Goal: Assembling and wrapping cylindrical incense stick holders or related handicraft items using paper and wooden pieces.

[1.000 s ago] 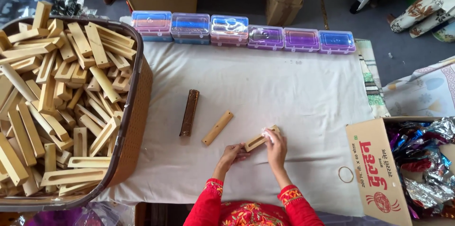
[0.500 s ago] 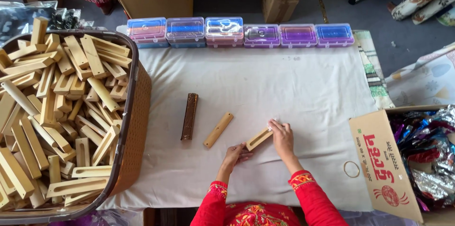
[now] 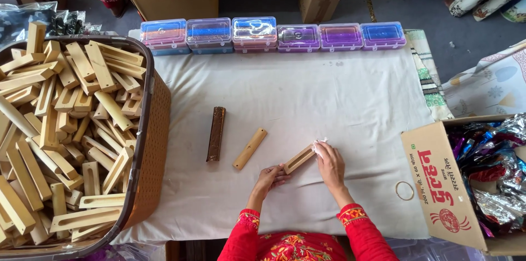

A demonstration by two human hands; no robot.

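Red sleeves, embroidered multicolour cuffs; red garment front with floral embroidery; hands (image 3: 298, 170) bare.

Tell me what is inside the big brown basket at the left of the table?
The basket is heaped with pale wooden slotted pieces, lying crossed in all directions, some rising above the rim. What lies deeper, and the basket's bottom, is covered by the pile.

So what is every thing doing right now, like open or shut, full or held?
Slotted wooden box: held at both ends, open slot facing up.
Left hand: grip on the box's near end.
Right hand: at its far end, with something white.
Wooden strip: lying loose.
Dark stick: lying flat.
Basket: heaped full.
Plastic cases: lids shut.
Cardboard carton: open.
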